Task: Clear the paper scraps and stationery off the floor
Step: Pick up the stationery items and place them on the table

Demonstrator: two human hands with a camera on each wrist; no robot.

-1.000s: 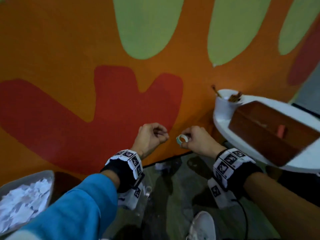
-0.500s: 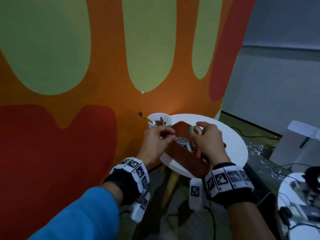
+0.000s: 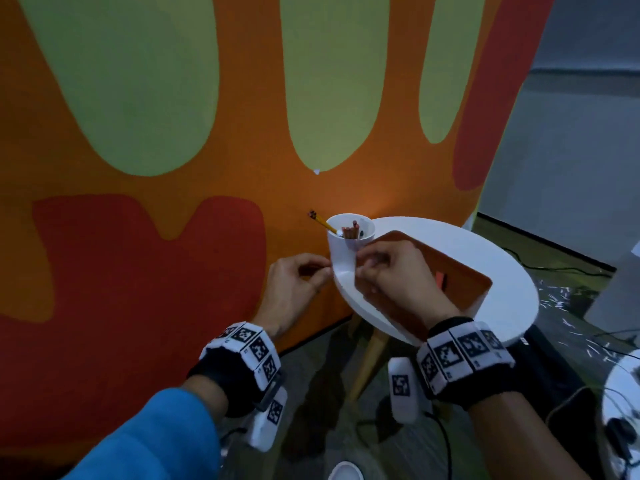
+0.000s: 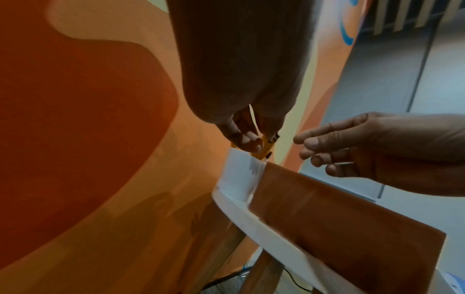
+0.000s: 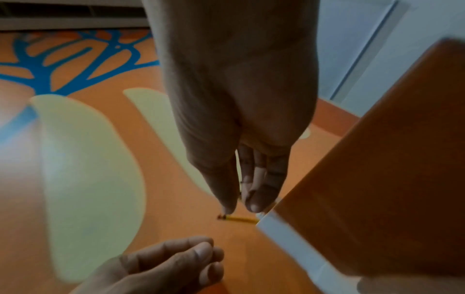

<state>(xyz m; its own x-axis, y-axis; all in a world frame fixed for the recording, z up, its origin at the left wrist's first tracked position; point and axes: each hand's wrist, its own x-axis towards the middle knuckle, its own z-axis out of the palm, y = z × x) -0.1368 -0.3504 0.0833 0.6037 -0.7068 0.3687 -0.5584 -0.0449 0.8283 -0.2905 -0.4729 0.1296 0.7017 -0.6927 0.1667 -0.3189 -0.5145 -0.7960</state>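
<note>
My left hand (image 3: 323,270) hangs just left of the white pencil cup (image 3: 341,252), fingers curled with the thumb against the forefinger; nothing shows in them. My right hand (image 3: 365,265) is over the near corner of the brown box (image 3: 464,268), right beside the cup. In the left wrist view its fingers (image 4: 312,143) are loosely bent and hold nothing. A yellow pencil (image 3: 322,221) sticks out of the cup to the left. The tape roll is not in sight. White paper scraps (image 3: 561,299) lie on the floor beyond the table.
Cup and box stand on a round white table (image 3: 502,268) with a wooden leg (image 3: 367,362), close against the orange, green and red wall (image 3: 138,237). A white round object (image 3: 344,472) sits on the floor below. Cables and another white surface (image 3: 620,403) are at the right.
The view rose from the floor to the table. The tape roll held in my right hand half a second ago is gone from it. Both hands have moved left, up to the cup.
</note>
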